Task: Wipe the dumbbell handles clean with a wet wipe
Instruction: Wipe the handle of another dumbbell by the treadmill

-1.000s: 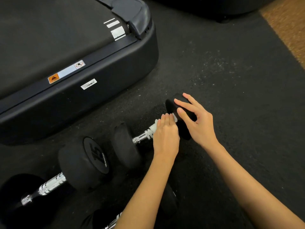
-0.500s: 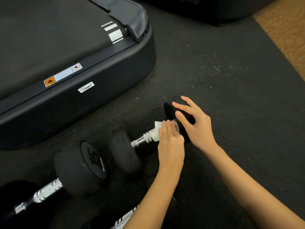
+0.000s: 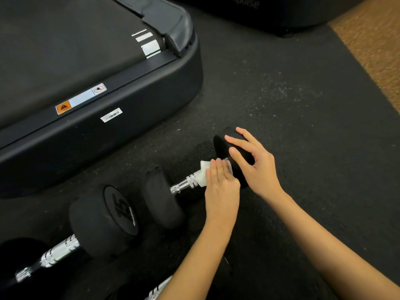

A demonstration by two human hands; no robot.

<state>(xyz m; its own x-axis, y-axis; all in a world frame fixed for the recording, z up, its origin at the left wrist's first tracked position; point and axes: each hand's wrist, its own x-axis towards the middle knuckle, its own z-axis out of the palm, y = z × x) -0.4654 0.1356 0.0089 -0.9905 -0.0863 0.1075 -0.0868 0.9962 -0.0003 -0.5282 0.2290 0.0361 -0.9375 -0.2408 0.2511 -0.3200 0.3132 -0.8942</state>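
A black dumbbell lies on the floor mat, its chrome handle (image 3: 186,185) running up to the right between two rubber heads (image 3: 162,198). My left hand (image 3: 220,187) is wrapped over the right part of the handle, pressing a white wet wipe (image 3: 203,172) around it. My right hand (image 3: 253,163) rests with spread fingers on the far head (image 3: 223,141), holding it still. A second dumbbell marked 15 (image 3: 101,219) lies at lower left with a bare chrome handle (image 3: 58,252). A third handle (image 3: 160,287) peeks out under my left forearm.
A black treadmill base (image 3: 129,100) fills the upper left, close behind the dumbbells. Another dark machine (image 3: 270,11) stands at the top. Black rubber mat (image 3: 292,94) spreads to the right, bordered by brown carpet (image 3: 376,44) at the upper right.
My left hand with the wipe has slid slightly along the handle toward the far head and turned a little; more of the wipe shows. My right hand stays on the head.
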